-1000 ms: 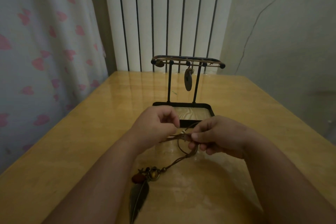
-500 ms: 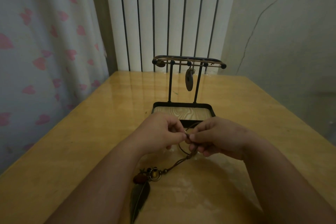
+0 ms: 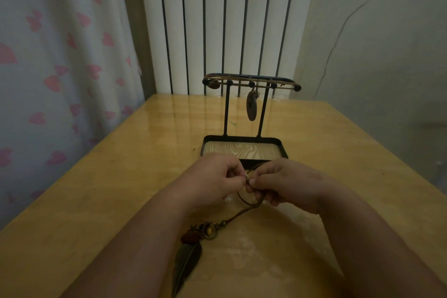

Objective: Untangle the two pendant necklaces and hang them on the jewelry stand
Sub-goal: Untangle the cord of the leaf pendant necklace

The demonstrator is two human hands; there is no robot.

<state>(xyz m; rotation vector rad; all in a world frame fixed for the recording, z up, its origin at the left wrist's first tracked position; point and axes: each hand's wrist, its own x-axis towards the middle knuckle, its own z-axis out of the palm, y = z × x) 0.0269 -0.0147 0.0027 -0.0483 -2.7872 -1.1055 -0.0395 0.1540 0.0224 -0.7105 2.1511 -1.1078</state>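
Note:
A black jewelry stand with a wood-lined tray base stands mid-table. One necklace hangs over its top bar, its dark oval pendant dangling between the two posts. The second necklace has a brown cord, beads and a ring, and a dark feather pendant lying on the table near me. My left hand and my right hand meet fingertip to fingertip just in front of the tray, both pinching the cord's ends; a small loop hangs below them.
The wooden table runs to a white radiator at the back. A curtain with pink hearts hangs along the left edge; a grey wall stands to the right.
My hands have drawn closer until their fingertips touch at the cord ends. The feather pendant has stayed on the table.

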